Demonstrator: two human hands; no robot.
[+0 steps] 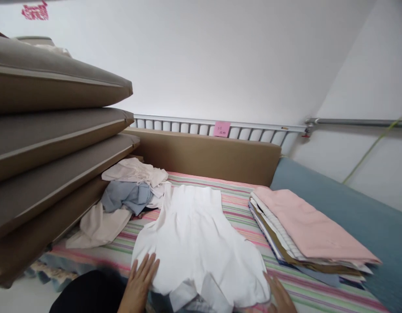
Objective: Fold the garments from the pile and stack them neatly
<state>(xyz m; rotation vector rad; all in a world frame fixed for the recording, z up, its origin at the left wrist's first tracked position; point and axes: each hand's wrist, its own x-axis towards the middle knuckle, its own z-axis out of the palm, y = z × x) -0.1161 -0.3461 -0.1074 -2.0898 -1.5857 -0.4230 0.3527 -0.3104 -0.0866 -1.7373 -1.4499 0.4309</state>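
Note:
A white shirt (196, 234) lies spread on a striped sheet (235, 211), with what looks like a pale collar (214, 291) at its near edge. My left hand (141, 278) rests flat on the lower left part of the shirt, fingers extended. At the lower right edge, my right hand (279, 293) touches the cloth with its fingers stretched out; the frame's bottom cuts part of it off. Neither hand grips anything. Some wrinkles run down the middle of the shirt.
To the right lies a stack of folded clothes with a pink garment (314, 224) on top. Crumpled clothes (125, 195) lie on the left beside stacked brown cushions (60, 126). A brown padded board (204, 154) and a radiator (184, 127) stand behind.

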